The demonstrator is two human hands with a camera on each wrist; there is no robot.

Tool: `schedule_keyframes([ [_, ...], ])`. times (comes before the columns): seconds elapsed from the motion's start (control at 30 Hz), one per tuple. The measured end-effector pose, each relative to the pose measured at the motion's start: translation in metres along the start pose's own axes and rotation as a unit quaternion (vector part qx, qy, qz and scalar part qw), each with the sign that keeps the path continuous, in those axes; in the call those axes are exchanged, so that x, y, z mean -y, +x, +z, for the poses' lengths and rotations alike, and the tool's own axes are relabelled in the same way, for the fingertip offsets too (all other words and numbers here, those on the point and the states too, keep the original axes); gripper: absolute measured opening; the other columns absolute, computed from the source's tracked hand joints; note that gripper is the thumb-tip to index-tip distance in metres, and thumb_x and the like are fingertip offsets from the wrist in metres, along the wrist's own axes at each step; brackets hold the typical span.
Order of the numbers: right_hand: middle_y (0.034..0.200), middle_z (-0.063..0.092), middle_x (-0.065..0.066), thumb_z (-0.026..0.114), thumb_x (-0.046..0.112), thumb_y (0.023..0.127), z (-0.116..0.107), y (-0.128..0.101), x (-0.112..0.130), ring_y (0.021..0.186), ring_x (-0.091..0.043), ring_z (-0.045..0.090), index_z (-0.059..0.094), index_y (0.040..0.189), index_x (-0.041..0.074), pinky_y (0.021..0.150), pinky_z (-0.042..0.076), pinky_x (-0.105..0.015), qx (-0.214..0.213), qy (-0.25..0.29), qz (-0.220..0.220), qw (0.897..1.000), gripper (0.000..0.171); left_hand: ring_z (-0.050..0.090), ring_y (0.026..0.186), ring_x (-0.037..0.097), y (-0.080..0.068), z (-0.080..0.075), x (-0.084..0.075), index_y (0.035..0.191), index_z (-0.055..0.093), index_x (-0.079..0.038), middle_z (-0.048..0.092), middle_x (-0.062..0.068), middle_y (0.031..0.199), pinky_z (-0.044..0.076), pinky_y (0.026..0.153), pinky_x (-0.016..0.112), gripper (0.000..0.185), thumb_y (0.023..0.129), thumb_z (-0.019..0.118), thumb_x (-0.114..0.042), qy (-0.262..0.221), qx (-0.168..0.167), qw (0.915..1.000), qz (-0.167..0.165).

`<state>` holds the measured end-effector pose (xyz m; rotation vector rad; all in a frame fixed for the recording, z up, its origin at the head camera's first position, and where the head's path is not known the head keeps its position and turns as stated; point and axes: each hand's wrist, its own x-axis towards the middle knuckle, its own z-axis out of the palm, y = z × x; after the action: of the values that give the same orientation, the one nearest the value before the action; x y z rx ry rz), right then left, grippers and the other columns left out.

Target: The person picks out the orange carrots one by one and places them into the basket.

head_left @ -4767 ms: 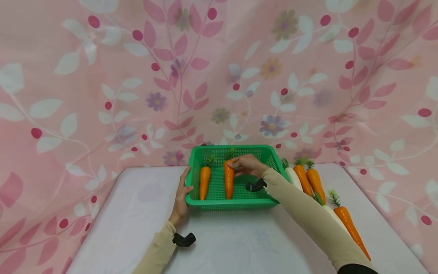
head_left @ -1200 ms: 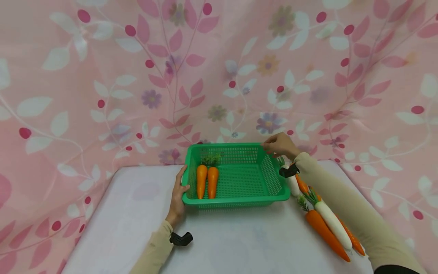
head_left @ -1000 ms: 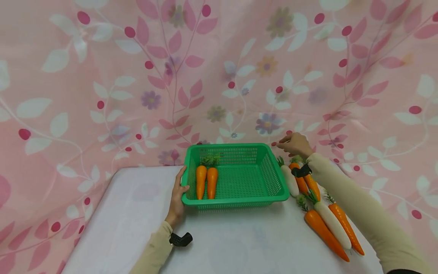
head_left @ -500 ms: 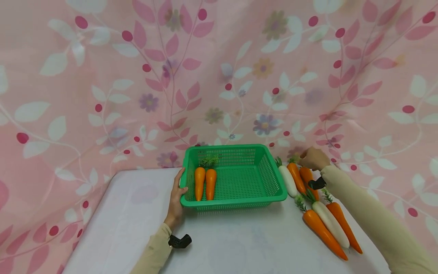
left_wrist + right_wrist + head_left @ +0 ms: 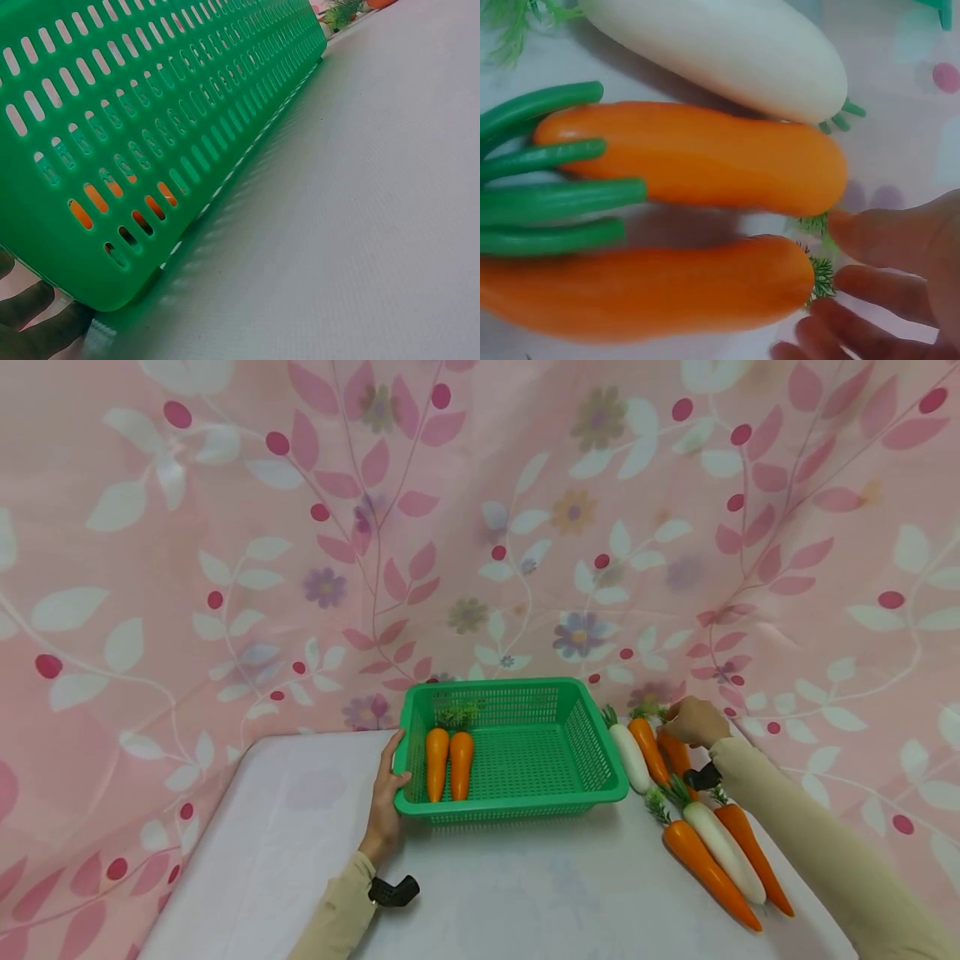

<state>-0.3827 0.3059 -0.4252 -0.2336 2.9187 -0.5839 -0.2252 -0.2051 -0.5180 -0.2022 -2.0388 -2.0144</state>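
A green perforated plastic basket (image 5: 517,803) stands on the table. My left hand (image 5: 384,810) grips its left rim, thumb over the edge; the left wrist view shows fingers (image 5: 34,319) by the basket's corner. Two carrots (image 5: 437,764) (image 5: 461,766) lie side by side inside, at the left. My right hand (image 5: 697,722) is at the leafy end of a carrot (image 5: 678,760) right of the basket. In the right wrist view, its thumb and fingers are spread apart beside that carrot's top (image 5: 780,277), near the leaves of the neighbouring carrot (image 5: 727,161).
A white radish (image 5: 630,758) and a carrot (image 5: 649,752) lie along the basket's right side. Nearer the front are another carrot (image 5: 708,872), a second white radish (image 5: 725,852) and a further carrot (image 5: 756,860). A pink floral cloth (image 5: 480,527) hangs behind the table (image 5: 480,893).
The second carrot, earlier in my right hand, now lies in the basket beside the first. My right hand has moved right and down to the carrots outside. My left hand stays on the rim.
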Motion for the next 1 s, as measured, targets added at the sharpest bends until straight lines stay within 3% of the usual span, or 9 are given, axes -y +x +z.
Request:
schedule_keyframes([
  [0.2, 0.097, 0.071, -0.019, 0.067, 0.033, 0.090, 0.010, 0.008, 0.003, 0.066, -0.023, 0.063, 0.067, 0.118, -0.004, 0.058, 0.052, -0.036, -0.037, 0.008, -0.015, 0.999, 0.047, 0.026, 0.143, 0.032, -0.001, 0.000, -0.002, 0.157, 0.024, -0.032, 0.017, -0.006, 0.163, 0.018, 0.110, 0.062, 0.068, 0.092, 0.034, -0.016, 0.013, -0.003, 0.9999, 0.007],
  [0.37, 0.110, 0.068, -0.024, 0.067, 0.035, 0.090, 0.022, 0.012, 0.008, 0.080, -0.028, 0.066, 0.066, 0.121, -0.003, 0.068, 0.055, -0.042, -0.035, 0.017, -0.027, 0.999, 0.050, 0.026, 0.143, 0.032, -0.001, 0.000, -0.001, 0.157, 0.024, -0.032, 0.018, -0.005, 0.163, 0.017, 0.110, 0.061, 0.067, 0.093, 0.034, -0.016, 0.006, 0.000, 0.9999, 0.011],
  [0.53, 0.111, 0.068, -0.024, 0.067, 0.036, 0.090, 0.030, 0.015, 0.010, 0.087, -0.033, 0.065, 0.064, 0.122, -0.003, 0.070, 0.054, -0.045, -0.042, 0.008, -0.034, 0.999, 0.051, 0.028, 0.142, 0.030, -0.001, 0.000, 0.001, 0.157, 0.025, -0.033, 0.020, -0.006, 0.162, 0.020, 0.109, 0.059, 0.068, 0.092, 0.035, -0.015, 0.000, -0.001, 1.0000, 0.009],
  [0.83, 0.108, 0.070, -0.021, 0.065, 0.033, 0.090, 0.035, 0.024, 0.016, 0.072, -0.026, 0.063, 0.063, 0.123, -0.002, 0.058, 0.050, -0.039, -0.055, -0.028, -0.045, 0.997, 0.048, 0.030, 0.141, 0.029, 0.000, 0.000, 0.003, 0.157, 0.025, -0.032, 0.021, -0.008, 0.161, 0.022, 0.108, 0.058, 0.068, 0.092, 0.035, -0.016, 0.000, -0.005, 0.9999, 0.011],
  [1.0, 0.100, 0.071, -0.019, 0.064, 0.029, 0.089, 0.039, 0.029, 0.020, 0.065, -0.025, 0.059, 0.070, 0.112, 0.000, 0.051, 0.047, -0.037, -0.065, -0.036, -0.054, 0.996, 0.038, 0.023, 0.146, 0.031, 0.000, -0.001, 0.002, 0.159, 0.021, -0.028, 0.015, -0.002, 0.165, 0.017, 0.110, 0.061, 0.067, 0.094, 0.033, -0.015, 0.007, 0.004, 0.9998, 0.021],
])
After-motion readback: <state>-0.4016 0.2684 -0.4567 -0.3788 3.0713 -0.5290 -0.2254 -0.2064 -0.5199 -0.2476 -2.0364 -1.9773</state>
